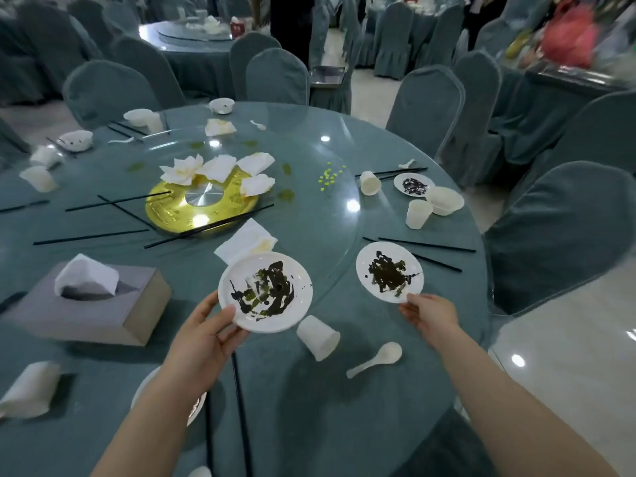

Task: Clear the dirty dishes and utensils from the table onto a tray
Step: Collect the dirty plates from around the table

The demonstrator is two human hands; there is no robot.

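**Two smeared plates in hand, much still to clear**

Nearest the person, black chopsticks (241, 407) lie on the round table (344, 425), their long axis running straight away from the body toward the tissue box side. Just beyond, the left hand (203, 342) pinches the near rim of a white plate (265, 291), thumb on top, tilted a little; it sits right of the tissue box (89, 304). The right hand (430, 313) grips the near edge of a second plate (389, 271), farther right of the box. Both look light, thin and stiff, and the dark sauce may run, so holding at the clean rim and keeping them level seems wise. A tipped cup (318, 337) and spoon (375, 359) lie between the arms, the spoon's handle pointing toward the person's left. Far beyond, a metal tray (327, 75) rests behind the chairs.
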